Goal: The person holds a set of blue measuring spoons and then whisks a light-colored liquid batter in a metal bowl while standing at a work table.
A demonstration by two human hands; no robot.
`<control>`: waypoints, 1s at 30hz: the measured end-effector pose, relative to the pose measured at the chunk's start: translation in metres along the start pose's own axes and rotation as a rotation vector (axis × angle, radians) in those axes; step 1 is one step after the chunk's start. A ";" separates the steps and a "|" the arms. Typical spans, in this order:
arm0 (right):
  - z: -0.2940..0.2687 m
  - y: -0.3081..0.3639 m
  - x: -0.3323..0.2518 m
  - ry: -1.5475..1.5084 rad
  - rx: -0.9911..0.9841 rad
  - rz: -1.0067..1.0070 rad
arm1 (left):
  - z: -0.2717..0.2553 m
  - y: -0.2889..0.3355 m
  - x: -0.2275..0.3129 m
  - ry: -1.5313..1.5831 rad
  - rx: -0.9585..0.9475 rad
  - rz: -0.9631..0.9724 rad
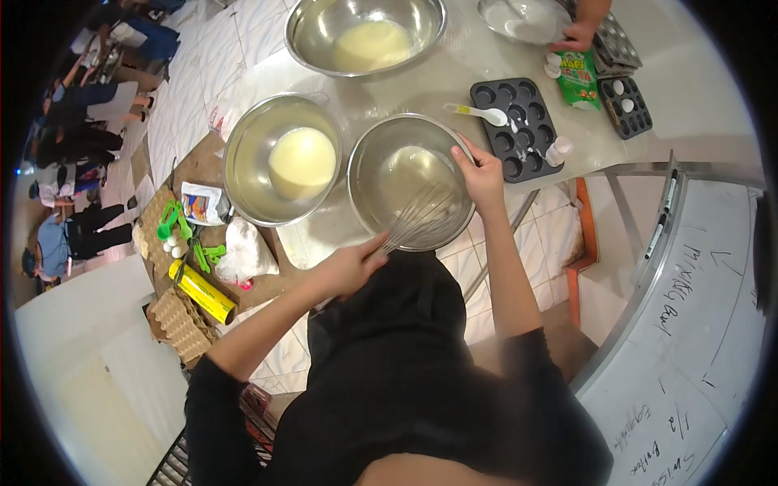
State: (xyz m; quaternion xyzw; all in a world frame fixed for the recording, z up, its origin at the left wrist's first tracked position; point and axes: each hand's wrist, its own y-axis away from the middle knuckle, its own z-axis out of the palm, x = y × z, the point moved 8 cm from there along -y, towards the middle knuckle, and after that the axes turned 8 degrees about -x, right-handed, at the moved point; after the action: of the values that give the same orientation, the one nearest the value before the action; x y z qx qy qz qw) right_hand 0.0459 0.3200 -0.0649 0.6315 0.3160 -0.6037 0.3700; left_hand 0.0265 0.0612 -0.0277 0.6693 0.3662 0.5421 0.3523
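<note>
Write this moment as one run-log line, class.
left hand: holds whisk | right hand: grips steel bowl by rim | whisk: wires inside bowl

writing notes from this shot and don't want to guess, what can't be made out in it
All in the head view:
- Silver wire whisk: the left hand hides most of its handle.
- Large round steel bowl, farthest away: far rim cut off by the upper edge.
- White plastic bag: its plastic hides the contents.
- Distant people, left: too small and blurred for detail.
</note>
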 end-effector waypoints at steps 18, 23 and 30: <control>-0.009 0.010 0.013 0.027 0.031 0.039 | -0.028 0.000 -0.011 0.032 0.206 -0.032; 0.006 0.010 -0.003 0.106 -0.058 0.011 | 0.003 -0.009 -0.012 -0.127 0.202 0.234; 0.010 0.012 -0.004 0.152 -0.071 0.005 | -0.003 -0.007 -0.008 -0.098 0.253 0.179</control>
State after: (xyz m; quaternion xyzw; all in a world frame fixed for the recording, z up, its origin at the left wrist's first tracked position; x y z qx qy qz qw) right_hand 0.0500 0.3051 -0.0596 0.6630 0.3626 -0.5414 0.3685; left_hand 0.0217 0.0578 -0.0372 0.7640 0.3526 0.4875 0.2330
